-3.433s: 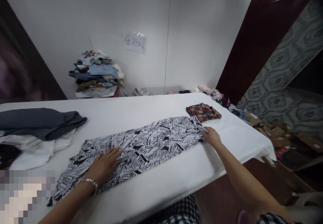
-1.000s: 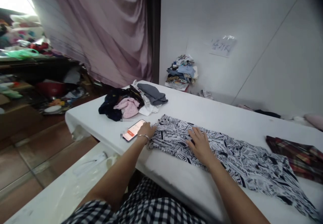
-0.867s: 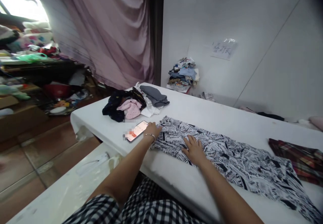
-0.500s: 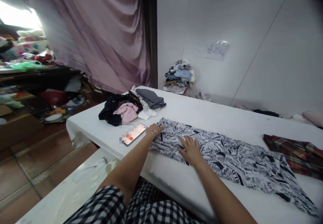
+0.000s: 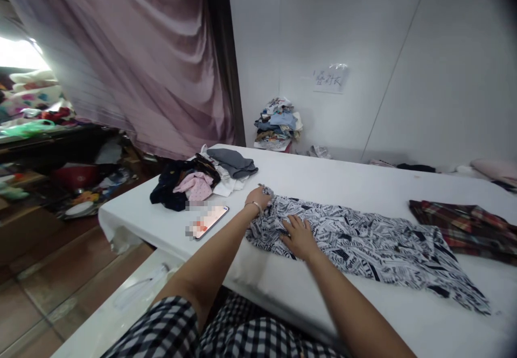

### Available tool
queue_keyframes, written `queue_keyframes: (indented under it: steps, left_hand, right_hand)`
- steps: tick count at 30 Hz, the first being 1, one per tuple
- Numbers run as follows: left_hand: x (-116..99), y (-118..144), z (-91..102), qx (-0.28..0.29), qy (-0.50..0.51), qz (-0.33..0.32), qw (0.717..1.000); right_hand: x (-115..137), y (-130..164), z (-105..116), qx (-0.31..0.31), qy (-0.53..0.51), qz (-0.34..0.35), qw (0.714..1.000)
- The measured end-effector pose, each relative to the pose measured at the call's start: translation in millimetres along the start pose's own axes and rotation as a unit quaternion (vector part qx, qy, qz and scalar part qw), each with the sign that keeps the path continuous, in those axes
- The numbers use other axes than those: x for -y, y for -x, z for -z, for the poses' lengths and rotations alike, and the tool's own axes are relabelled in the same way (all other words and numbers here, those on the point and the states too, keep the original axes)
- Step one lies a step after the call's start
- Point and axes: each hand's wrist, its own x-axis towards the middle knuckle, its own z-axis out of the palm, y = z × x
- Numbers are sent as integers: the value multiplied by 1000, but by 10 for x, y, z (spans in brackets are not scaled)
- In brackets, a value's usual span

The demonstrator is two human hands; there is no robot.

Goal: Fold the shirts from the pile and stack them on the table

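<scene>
A black-and-white newspaper-print garment [image 5: 355, 239] lies lengthwise on the white table; its exact kind I cannot make out. At its left end, my left hand [image 5: 259, 198] grips the far corner, and the cloth there is bunched and turned inward. My right hand [image 5: 299, 235] rests flat on the print with fingers spread, a little right of that bunched part. Left of my left wrist is a lit phone [image 5: 213, 221], part of its screen blurred out. Beyond the garment's right end lies a folded plaid garment [image 5: 464, 229].
A loose heap of clothes, with a grey piece [image 5: 232, 161] and a pink piece [image 5: 196, 187], sits on the table [image 5: 307, 169] at back left. Behind the table stands a stack of folded clothes [image 5: 278, 124]. A purple curtain [image 5: 161, 51] hangs at left; a handwritten sign [image 5: 330, 79] is on the wall.
My left hand has moved slightly away from me and right, drawing the garment's far left corner inward into a bunch. My right hand stays flat on the cloth. The view has shifted slightly.
</scene>
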Motion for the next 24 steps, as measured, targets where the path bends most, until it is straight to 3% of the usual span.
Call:
queue_keyframes:
  steps: [2,4,5,7,9,10,11,13,18,21,24]
  left_hand:
    - [-336,47,-119,12,21,-30,999]
    - [-664,101,-282,42,50,-63,996]
    - [-799,128,-357,59,67,-80,993]
    - [-960,172,-453,80,100,-109,986]
    - [-939,190,-450,68,123,-121,983]
    - [-861,190,-417,51,127,-118,984]
    - [-745,188,-372,29,126,-107,986]
    - [-443,187,-278,-14,109,-68,992]
    - [223,222,-274,-36,43,33,998]
    - [332,146,-373,-26,16,62,998]
    - [288,-24,-429,-16,-4,83,996]
  right_hand:
    - [-120,-31,59,-27,-87,-8,996]
    - [-358,-42,179,-111,-228,-58,965]
    - [-509,-32,259,-177,-305,-102,930]
    - [-823,21,432,-324,-426,-201,820]
    - [-1071,95,574,-437,-486,-264,710]
    - [-1148,126,618,-470,-498,-276,675]
    - [-1192,146,641,-485,-504,-278,658]
    - [-1188,142,631,-472,-510,-266,668]
    - [-918,21,465,-361,-501,-229,753]
    - [-722,18,391,-302,-432,-161,835]
    - [-537,64,341,-240,-303,-51,921]
